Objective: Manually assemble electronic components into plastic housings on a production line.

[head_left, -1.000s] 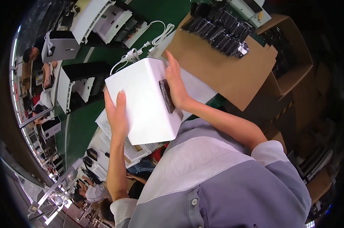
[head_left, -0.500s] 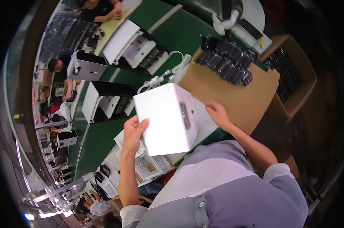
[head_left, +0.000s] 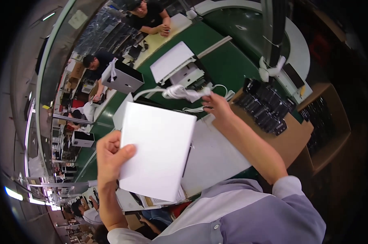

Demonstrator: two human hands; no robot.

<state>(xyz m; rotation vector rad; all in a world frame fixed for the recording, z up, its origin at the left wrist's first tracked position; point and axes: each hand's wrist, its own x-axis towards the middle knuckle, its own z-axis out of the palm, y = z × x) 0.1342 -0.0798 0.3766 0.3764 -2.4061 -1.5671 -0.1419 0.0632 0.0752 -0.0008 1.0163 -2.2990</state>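
Observation:
My left hand (head_left: 113,156) is closed on the edge of a white box-shaped device housing (head_left: 157,150), thumb lying across its broad blank face. The housing is tilted above the work surface. A white power cord (head_left: 180,92), bundled in loops, stretches just beyond the housing's top edge. One end of the cord runs down behind the housing, where I cannot see whether it is attached. My right hand (head_left: 219,107) pinches the other end of the bundle between thumb and fingers.
Similar white-and-black housings (head_left: 174,63) stand on the green conveyor (head_left: 216,57). Several black plastic-wrapped parts (head_left: 265,105) lie on a cardboard sheet (head_left: 289,142), beside an open carton (head_left: 334,134) of similar parts. Two co-workers (head_left: 151,20) sit across the line; a grey post rises at the far right.
My right hand has moved up and left from beside the housing and taken the cord bundle. The housing has turned, so its slotted side no longer shows. The whole view has shifted.

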